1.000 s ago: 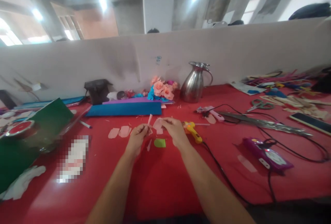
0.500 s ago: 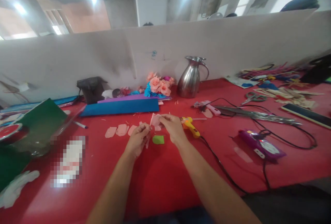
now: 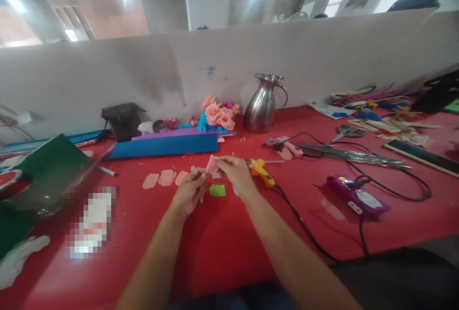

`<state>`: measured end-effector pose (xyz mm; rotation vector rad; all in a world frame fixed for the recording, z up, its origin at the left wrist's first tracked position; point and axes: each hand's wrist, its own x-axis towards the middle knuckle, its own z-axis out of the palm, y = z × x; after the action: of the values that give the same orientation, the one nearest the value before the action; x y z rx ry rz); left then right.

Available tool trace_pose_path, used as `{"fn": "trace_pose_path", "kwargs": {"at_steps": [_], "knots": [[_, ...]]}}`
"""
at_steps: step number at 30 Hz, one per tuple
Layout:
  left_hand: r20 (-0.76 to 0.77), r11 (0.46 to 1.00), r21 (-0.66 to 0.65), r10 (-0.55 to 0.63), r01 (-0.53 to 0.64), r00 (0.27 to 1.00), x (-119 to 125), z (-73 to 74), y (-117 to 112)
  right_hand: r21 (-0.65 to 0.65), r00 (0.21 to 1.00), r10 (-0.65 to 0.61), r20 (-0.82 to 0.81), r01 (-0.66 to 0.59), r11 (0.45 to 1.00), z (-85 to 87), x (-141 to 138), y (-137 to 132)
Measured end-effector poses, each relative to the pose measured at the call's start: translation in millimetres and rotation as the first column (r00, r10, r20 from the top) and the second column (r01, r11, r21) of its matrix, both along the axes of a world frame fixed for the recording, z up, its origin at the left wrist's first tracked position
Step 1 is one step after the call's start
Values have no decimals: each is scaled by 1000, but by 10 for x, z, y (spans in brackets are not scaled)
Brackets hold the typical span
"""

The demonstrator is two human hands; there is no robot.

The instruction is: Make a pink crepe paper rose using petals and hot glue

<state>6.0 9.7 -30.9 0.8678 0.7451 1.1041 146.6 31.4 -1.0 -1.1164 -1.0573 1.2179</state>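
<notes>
A pink crepe-paper piece (image 3: 212, 164) is pinched between the fingertips of my right hand (image 3: 234, 172), above the red table (image 3: 222, 243). My left hand (image 3: 189, 189) is closed with thumb and fingers together at the lower left edge of that same piece. A narrow pink bit shows beneath the left fingers; what else they hold is hidden. Just below the hands lies a small green paper piece (image 3: 217, 190). Several cut pink paper petals (image 3: 167, 177) lie in a row left of my left hand. A yellow glue gun (image 3: 264, 175) rests right of my right hand.
Behind lie a blue paper roll (image 3: 165, 146) and peach paper flowers (image 3: 217, 115), beside a steel jug (image 3: 263, 104). To the right are a pink glue gun (image 3: 294, 148), wires (image 3: 355, 155), scissors (image 3: 349, 131) and a purple power strip (image 3: 355, 197) with cords. A green sheet (image 3: 53, 171) stands left.
My left fingertips have come up to the pink paper piece, which now looks narrower and tilted between both hands. The whole view has shifted slightly.
</notes>
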Motion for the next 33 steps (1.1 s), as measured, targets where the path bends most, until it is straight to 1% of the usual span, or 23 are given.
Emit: {"fn": "trace_pose_path", "kwargs": {"at_steps": [7,15,19,24,29,33], "knots": [[-17,999,-14,38,-38,999,6,34,-10,2,1000,22,-1,-22,1000,-15,-2,3],[-55,999,0,53,-54,997,-3,10,-3,-4,1000,24,15,-24,1000,16,-9,-20],[-82,998,5,68,-68,994,-1,20,-1,2,998,56,12,-56,998,27,-13,-27],[-127,997,9,81,-80,989,-1,40,-6,18,998,60,25,-61,998,35,-4,-26],[-136,995,30,99,-96,986,-14,1,8,54,987,151,63,-155,986,63,15,-46],[-150,994,43,108,-102,983,-14,-16,17,31,987,146,62,-148,989,65,9,-50]]}}
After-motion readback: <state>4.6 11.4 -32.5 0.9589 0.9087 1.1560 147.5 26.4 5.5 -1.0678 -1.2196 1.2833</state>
